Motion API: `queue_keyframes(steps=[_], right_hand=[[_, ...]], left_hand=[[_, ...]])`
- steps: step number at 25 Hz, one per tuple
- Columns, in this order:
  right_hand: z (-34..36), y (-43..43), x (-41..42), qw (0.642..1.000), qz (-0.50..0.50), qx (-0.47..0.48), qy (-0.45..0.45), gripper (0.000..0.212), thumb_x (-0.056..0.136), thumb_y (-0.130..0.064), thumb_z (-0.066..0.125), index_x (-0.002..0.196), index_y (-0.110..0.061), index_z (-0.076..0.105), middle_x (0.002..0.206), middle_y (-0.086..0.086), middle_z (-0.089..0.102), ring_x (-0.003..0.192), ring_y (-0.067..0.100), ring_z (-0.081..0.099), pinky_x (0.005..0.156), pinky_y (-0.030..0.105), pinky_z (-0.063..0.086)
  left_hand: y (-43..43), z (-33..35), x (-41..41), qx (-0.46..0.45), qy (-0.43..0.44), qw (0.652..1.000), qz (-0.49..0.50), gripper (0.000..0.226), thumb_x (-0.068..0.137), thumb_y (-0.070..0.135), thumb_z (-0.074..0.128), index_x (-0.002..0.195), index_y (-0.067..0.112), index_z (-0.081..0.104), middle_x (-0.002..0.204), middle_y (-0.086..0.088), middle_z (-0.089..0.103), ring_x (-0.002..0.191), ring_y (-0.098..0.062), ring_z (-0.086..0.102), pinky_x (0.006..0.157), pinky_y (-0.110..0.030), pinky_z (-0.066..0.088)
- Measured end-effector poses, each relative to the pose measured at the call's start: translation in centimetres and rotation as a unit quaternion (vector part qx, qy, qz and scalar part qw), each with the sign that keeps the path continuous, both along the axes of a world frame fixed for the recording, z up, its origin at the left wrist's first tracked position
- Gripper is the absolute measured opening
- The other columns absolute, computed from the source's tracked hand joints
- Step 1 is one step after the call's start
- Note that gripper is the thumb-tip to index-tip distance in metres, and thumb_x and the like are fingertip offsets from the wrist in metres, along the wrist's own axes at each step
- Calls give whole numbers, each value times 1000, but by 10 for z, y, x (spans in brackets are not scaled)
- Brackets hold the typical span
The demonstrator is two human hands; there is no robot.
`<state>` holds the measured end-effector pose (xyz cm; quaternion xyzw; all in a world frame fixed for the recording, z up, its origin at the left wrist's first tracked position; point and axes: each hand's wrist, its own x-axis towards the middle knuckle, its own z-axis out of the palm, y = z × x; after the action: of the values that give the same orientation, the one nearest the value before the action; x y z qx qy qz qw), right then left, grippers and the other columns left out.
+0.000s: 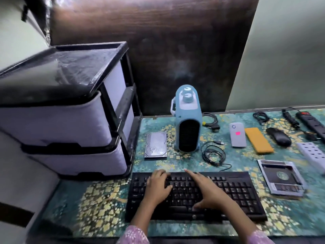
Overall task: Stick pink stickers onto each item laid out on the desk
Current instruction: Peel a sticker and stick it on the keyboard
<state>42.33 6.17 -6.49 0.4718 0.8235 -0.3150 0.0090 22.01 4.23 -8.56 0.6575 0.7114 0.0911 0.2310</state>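
While my left hand (pixel 158 184), fingers loosely bent, and right hand (pixel 205 189), splayed flat, rest empty on the rigid black keyboard (pixel 233 194) at the tabletop (pixel 105 199) front, a pink sticker (pixel 237 133) marks the power bank (pixel 237 140); flimsy stickers likely need corner pinching.

Table (pixel 109 208): teal-and-gold patterned cover.
Front: black keyboard (pixel 228 191).
Behind: hard drive (pixel 155 145), blue heater (pixel 189 124), cable (pixel 204 154), power bank (pixel 237 141), mouse (pixel 278 139).

One view only: the head-worn camera looked forward and down over the desk (pixel 105 208) from its near edge, wide-angled and close above the keyboard (pixel 228 191), with the far wall (pixel 281 59) caught along the top.
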Motion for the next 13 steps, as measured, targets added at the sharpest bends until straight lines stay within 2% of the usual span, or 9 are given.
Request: queue_keyframes(steps=[3,7,10,13], right_hand=[[-5,-6,-6,998,22,5,-51,131,50,-36,84,137,-47,-13,155,-6,10,144,20,0,116,54,3],[-10,-13,-7,995,44,19,-87,133,51,-35,85,134,-48,-18,157,-3,-3,143,22,-11,115,52,0],[-9,-17,-7,994,52,30,-95,131,54,-35,84,134,-48,-19,157,0,-5,143,22,-12,117,49,0],[-6,-20,-4,993,60,37,-91,129,56,-34,83,130,-51,-22,157,-1,1,143,24,-7,118,49,3]], left_hand=[[-11,-11,-9,-11,11,999,-47,60,88,42,50,142,31,29,155,9,17,146,-15,5,119,-45,4],[-23,-21,-14,-28,27,996,-79,78,84,56,49,147,35,9,158,13,-8,145,-14,-15,118,-44,-6],[-25,-21,-21,-46,19,993,-108,101,68,68,58,147,38,3,151,19,-19,142,-14,-22,116,-43,-11],[-33,-19,-24,-59,64,983,-164,129,45,78,64,146,37,-6,148,13,-30,136,-19,-33,107,-42,-21]])
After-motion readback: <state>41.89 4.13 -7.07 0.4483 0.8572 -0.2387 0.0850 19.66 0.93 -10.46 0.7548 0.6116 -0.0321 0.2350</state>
